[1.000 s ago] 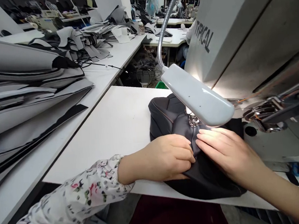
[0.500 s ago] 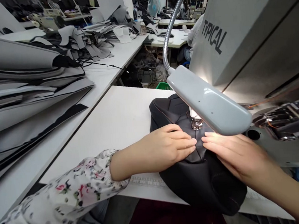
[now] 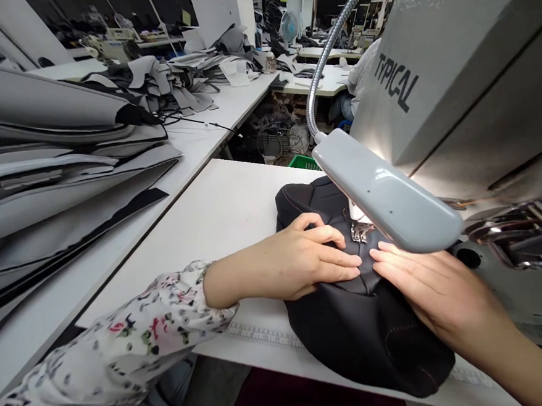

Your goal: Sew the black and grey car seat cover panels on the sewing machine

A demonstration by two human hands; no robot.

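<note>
A black leather-like sewn piece (image 3: pixel 349 327) with orange stitching lies bunched on the white sewing table, under the presser foot (image 3: pixel 360 231) of a sewing machine (image 3: pixel 400 126). My left hand (image 3: pixel 309 256) rests on it left of a seam, two fingers stretched toward the seam and the others bent. To the right of that seam, my right hand (image 3: pixel 434 284) lies flat on the piece with its fingers extended. Both sets of fingertips are just in front of the presser foot, with a small gap between the hands. The needle tip cannot be made out.
A grey lamp (image 3: pixel 386 189) on a flexible metal neck hangs over the presser foot. Stacked grey panels (image 3: pixel 55 175) fill the left table, with fabric scraps (image 3: pixel 164 80) behind. A ruler strip (image 3: pixel 266 336) runs along the front edge. A green basket (image 3: pixel 303 162) stands beyond the table.
The view has tilted up slightly, so everything sits a little lower and further right. My left hand's upper fingers are more bent. Both hands stay on the black piece.
</note>
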